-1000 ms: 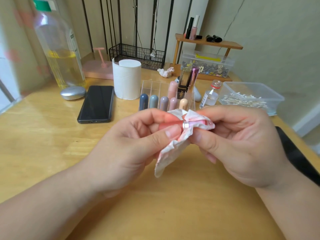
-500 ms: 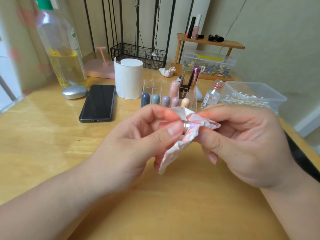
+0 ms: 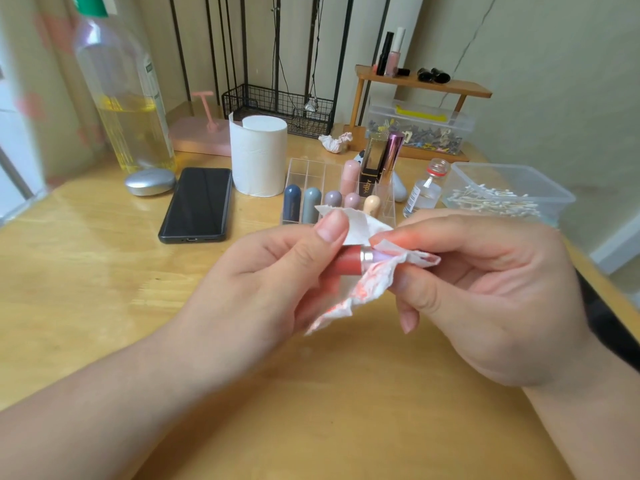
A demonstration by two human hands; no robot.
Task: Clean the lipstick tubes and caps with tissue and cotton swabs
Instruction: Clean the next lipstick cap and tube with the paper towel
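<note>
My left hand [image 3: 263, 282] grips a pink-red lipstick tube [image 3: 348, 264] with a silver band, held sideways above the table. My right hand [image 3: 485, 289] pinches a crumpled white tissue [image 3: 360, 289], stained red, wrapped around the tube's right end. Behind my hands stands a clear organizer [image 3: 311, 174] with several lipstick tubes upright in its compartments. A clear tub of cotton swabs [image 3: 498, 199] sits at the right. A roll of tissue [image 3: 258, 155] stands left of the organizer.
A black phone [image 3: 197, 204] lies flat at the left, beside a silver oval case [image 3: 149, 181] and a tall bottle of yellow liquid [image 3: 128, 109]. A small glass vial [image 3: 427, 192], a used tissue wad [image 3: 334, 142] and a wooden shelf [image 3: 422, 86] stand behind.
My left thumb has lifted up off the tissue, exposing more of the pink-red tube. The tissue has slid to the tube's right end under my right fingers.
</note>
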